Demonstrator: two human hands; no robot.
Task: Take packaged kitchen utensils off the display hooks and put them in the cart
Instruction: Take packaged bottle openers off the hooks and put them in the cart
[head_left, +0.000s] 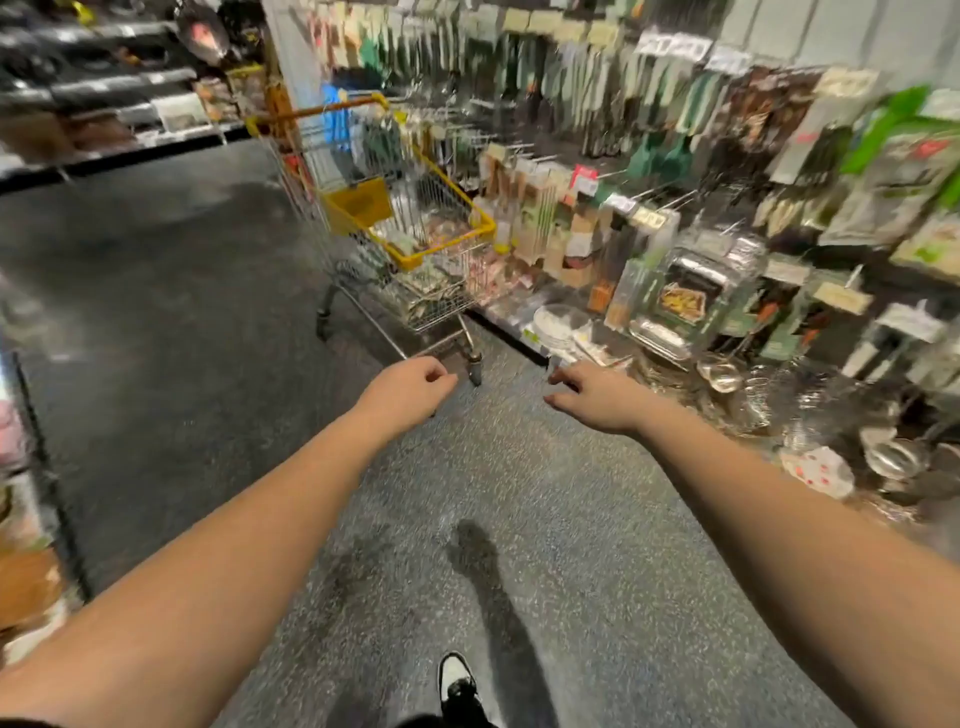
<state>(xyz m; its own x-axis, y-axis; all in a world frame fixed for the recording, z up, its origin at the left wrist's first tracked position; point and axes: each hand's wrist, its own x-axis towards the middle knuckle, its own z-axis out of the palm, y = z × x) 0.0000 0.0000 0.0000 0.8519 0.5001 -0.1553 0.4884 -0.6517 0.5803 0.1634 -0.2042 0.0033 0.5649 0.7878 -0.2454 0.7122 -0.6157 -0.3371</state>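
Our left hand (410, 382) loosely curled, holding nothing | our right hand (597, 392) fingers relaxed, spread, empty | yellow-rimmed wire shopping cart (415, 228) ahead, well apart from both | blurred packaged utensils on display hooks (597, 208) beyond right fingertips, untouched

1 head view, looking forward-down along aisle floor (493, 519), wide-angle.

Speckled grey floor (171, 291), wire cart (457, 213) standing on it, one shoe (460, 686)
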